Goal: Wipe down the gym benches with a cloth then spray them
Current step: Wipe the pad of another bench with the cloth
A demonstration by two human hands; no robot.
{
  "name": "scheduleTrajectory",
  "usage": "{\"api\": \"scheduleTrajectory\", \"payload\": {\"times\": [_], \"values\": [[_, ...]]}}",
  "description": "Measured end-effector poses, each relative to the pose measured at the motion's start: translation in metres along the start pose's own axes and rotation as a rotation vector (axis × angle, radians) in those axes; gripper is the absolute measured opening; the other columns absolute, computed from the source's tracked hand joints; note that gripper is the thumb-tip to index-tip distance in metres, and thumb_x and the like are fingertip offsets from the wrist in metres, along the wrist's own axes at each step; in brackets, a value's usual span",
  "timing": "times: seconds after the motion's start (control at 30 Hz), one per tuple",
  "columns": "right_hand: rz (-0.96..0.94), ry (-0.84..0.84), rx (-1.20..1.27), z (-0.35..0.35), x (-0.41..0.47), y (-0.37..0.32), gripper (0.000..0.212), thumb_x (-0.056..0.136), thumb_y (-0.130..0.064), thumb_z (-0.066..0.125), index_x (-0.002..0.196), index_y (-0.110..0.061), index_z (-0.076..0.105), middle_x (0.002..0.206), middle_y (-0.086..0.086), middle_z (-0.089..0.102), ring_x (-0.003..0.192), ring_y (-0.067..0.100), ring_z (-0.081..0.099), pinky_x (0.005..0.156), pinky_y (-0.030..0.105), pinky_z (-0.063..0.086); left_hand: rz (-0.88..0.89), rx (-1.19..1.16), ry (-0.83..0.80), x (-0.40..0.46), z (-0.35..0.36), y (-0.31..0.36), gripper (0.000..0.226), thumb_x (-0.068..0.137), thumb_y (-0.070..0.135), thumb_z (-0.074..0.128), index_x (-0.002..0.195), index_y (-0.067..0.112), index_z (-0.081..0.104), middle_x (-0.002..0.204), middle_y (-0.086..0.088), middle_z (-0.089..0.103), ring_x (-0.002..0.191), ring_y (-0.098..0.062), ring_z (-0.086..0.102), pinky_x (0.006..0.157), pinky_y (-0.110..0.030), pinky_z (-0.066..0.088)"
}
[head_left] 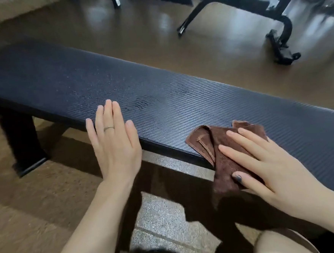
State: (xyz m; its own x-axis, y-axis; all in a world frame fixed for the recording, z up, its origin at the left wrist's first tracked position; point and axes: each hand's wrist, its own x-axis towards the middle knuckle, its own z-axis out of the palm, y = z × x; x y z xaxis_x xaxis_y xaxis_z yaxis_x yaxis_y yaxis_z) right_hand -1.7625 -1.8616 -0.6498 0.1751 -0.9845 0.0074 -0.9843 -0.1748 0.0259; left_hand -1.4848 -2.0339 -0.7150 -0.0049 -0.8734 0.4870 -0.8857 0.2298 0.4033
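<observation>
A long flat gym bench (pixel 159 91) with a dark blue ribbed pad runs from upper left to lower right. Damp patches show on the middle of the pad. A folded brown cloth (pixel 212 143) lies on the pad's near edge and hangs partly over it. My right hand (pixel 263 159) lies flat on the cloth, fingers spread, pressing it against the bench. My left hand (pixel 114 142), with a ring on one finger, is held flat with fingers extended at the near edge of the pad, left of the cloth, holding nothing. No spray bottle is in view.
The bench's black leg (pixel 23 140) stands at the left on a brown floor. Black frames of other gym equipment (pixel 277 25) stand beyond the bench at the upper right. A pale stone tile (pixel 161 221) lies under the bench.
</observation>
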Motion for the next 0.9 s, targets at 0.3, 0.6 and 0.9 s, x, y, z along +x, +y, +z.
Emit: {"api": "scheduleTrajectory", "payload": {"times": [0.3,0.6,0.9], "values": [[-0.022,0.077,0.112,-0.001,0.209,-0.056,0.057,0.103,-0.052,0.015,0.154,-0.042,0.037,0.167,-0.005,0.028,0.154,0.021,0.02,0.124,0.052,0.014,-0.012,-0.11,0.102,-0.001,0.012,0.003,0.055,0.108,0.026,0.019,0.156,0.004,0.033,0.163,-0.011,0.034,0.154,-0.028,0.024,0.128,-0.047,0.0],[-0.028,0.101,0.188,0.003,0.285,-0.067,0.05,0.107,-0.048,0.025,0.151,-0.038,0.045,0.162,-0.004,0.037,0.152,0.021,0.024,0.121,0.052,0.021,0.024,-0.076,0.075,-0.002,0.009,-0.005,0.057,0.108,0.029,0.016,0.159,0.006,0.029,0.165,-0.01,0.031,0.155,-0.027,0.022,0.128,-0.049,0.003],[0.056,0.118,0.168,0.0,0.127,-0.01,0.058,0.102,-0.055,0.016,0.153,-0.042,0.041,0.165,-0.009,0.03,0.155,0.016,0.02,0.125,0.051,0.016,-0.024,-0.201,0.255,-0.001,0.029,0.004,0.056,0.106,0.025,0.018,0.155,0.003,0.036,0.162,-0.011,0.038,0.154,-0.029,0.025,0.127,-0.047,0.001]]}}
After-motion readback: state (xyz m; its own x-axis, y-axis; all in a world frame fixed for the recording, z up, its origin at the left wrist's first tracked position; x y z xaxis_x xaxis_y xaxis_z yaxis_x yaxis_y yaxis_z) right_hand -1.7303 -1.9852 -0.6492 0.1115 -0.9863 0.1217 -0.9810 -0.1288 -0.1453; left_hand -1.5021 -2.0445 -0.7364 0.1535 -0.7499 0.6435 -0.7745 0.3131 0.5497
